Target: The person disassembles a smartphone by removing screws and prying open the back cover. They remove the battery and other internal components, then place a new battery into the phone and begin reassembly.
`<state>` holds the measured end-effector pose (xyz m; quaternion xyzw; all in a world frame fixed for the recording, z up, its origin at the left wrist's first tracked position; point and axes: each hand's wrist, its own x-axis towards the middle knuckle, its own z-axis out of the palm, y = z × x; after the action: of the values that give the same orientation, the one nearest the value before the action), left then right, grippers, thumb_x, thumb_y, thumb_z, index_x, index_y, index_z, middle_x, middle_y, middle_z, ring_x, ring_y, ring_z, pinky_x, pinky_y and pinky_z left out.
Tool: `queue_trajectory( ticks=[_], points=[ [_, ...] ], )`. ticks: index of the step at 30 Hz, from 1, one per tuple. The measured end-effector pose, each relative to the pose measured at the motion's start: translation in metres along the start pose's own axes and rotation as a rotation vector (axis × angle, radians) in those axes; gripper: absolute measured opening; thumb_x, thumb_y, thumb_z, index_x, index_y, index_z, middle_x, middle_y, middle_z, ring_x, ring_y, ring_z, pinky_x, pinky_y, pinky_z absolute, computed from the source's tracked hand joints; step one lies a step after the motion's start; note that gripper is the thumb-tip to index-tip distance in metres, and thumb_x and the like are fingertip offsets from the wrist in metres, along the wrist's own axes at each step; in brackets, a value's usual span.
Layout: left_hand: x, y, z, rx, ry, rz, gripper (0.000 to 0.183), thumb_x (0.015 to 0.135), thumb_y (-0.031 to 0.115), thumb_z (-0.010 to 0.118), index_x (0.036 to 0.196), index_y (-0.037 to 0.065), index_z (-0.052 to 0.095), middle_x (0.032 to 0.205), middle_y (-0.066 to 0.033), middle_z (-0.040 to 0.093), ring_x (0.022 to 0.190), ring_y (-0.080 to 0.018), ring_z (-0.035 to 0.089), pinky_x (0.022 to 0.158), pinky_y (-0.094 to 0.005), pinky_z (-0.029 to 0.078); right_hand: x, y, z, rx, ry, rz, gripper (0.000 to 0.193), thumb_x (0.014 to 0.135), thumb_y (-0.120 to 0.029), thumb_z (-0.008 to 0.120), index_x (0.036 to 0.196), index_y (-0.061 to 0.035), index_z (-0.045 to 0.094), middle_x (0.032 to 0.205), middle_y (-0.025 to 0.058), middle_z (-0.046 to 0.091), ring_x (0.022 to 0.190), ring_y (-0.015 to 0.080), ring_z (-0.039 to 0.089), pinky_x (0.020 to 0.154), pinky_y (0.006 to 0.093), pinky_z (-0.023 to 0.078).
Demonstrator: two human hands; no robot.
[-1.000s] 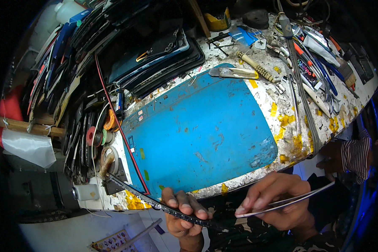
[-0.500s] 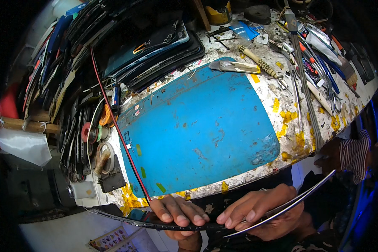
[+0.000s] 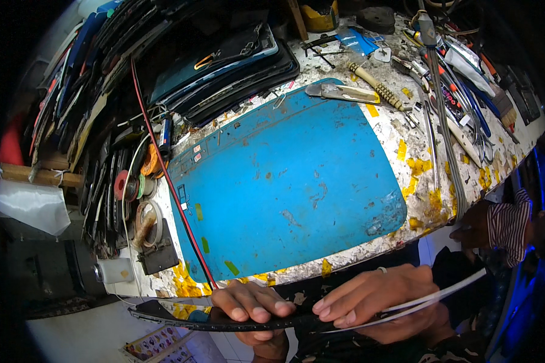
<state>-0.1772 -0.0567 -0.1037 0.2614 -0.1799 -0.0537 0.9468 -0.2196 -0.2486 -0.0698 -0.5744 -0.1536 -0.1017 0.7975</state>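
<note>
Low in the view, below the bench edge, I hold a thin, glossy black panel (image 3: 215,327) seen nearly edge-on. My left hand (image 3: 252,304) is closed on it, fingers on top and part of the hand showing underneath. Close beside it, my right hand (image 3: 375,296) grips a thin sheet with white edges (image 3: 460,282), which sticks out to the right. Its fingertips rest where the sheet and the black panel come together; I cannot tell whether the two are joined. A red-and-black cable (image 3: 189,230) runs down to just behind my left hand.
A worn blue mat (image 3: 272,187) covers the bench's middle. A utility knife (image 3: 342,93) lies at its far edge. Stacked dark panels (image 3: 224,78) stand behind, tape and wire spools (image 3: 148,224) at left, assorted hand tools (image 3: 460,103) at right. Another person's striped sleeve (image 3: 507,230) shows far right.
The right end of the white-edged sheet has swung down to a flatter angle, and its two edges show farther apart. Both hands keep nearly the same place and grip.
</note>
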Motion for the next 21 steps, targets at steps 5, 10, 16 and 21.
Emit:
queue_trajectory(
  ticks=[5,10,16,21],
  points=[
    [-0.003,-0.002,0.003,-0.014,0.049,-0.014,0.037,0.071,-0.013,0.075,0.102,0.000,0.058,0.094,-0.0185,0.069,0.085,-0.0342,0.070,0.073,-0.0474,0.061,-0.002,0.003,-0.003,0.230,0.027,0.207,0.023,0.073,0.017,0.071,0.086,0.0044,0.056,0.086,0.0254,0.068,0.092,0.0363,0.069,0.080,0.0447,0.059],
    [-0.004,-0.005,0.007,-0.071,0.147,-0.034,0.037,0.070,-0.013,0.073,0.101,-0.001,0.057,0.091,-0.0182,0.069,0.081,-0.0326,0.071,0.070,-0.0453,0.062,-0.004,0.006,-0.003,0.474,0.079,0.462,0.022,0.077,0.016,0.068,0.090,0.0057,0.053,0.089,0.0276,0.067,0.094,0.0338,0.069,0.081,0.0421,0.059],
    [-0.004,-0.003,0.010,-0.017,0.177,-0.065,0.037,0.069,-0.012,0.073,0.098,0.001,0.055,0.088,-0.0162,0.068,0.079,-0.0328,0.070,0.067,-0.0455,0.062,-0.004,0.007,-0.003,0.452,0.045,0.452,0.022,0.077,0.012,0.070,0.090,0.0048,0.055,0.089,0.0245,0.067,0.093,0.0324,0.069,0.082,0.0418,0.058],
    [-0.006,-0.003,0.017,-0.099,0.251,-0.135,0.039,0.071,-0.009,0.072,0.102,0.003,0.052,0.090,-0.0151,0.066,0.081,-0.0335,0.069,0.072,-0.0485,0.061,-0.004,0.010,-0.001,0.657,0.072,0.523,0.021,0.078,0.008,0.072,0.090,0.0048,0.055,0.087,0.0204,0.066,0.091,0.0298,0.068,0.083,0.0417,0.056]
  ],
)
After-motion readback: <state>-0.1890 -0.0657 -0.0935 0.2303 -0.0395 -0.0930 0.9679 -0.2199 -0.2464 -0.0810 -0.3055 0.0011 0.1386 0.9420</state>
